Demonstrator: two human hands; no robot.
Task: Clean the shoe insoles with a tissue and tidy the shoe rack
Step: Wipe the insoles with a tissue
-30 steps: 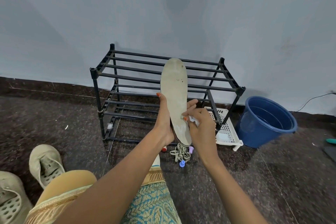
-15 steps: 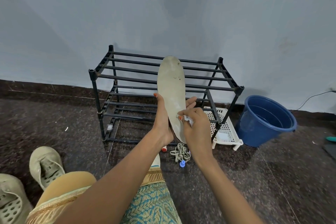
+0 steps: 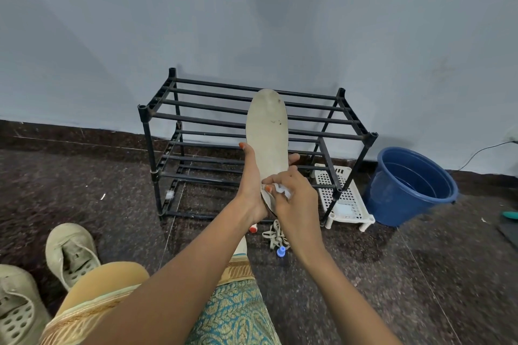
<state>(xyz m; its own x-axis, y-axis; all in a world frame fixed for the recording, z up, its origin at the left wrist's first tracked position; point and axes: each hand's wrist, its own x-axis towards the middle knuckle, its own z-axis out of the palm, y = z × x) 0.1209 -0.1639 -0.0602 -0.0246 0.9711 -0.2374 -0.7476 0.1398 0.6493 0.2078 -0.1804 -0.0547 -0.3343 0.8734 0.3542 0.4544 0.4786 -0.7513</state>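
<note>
Wiping is in hand: the left hand [image 3: 252,190] grips the insole [image 3: 267,131], the right hand [image 3: 294,202] pinches the tissue [image 3: 281,190] on its heel; next, I judge, rub toward the 12 o'clock specks.

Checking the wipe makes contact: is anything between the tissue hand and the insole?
Nothing visible: the right hand presses the tissue straight onto the lower end of the insole, which the left hand holds upright.

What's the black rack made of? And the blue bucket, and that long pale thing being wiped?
The shoe rack looks like matte black tubes, metal or plastic, joined by chunky corner sockets. The bucket seems plastic: smooth, evenly blue, slightly shiny. The insole looks like thin foam or fabric, dull and pale with dark specks. The tissue wiping it is crumpled white paper.
</note>
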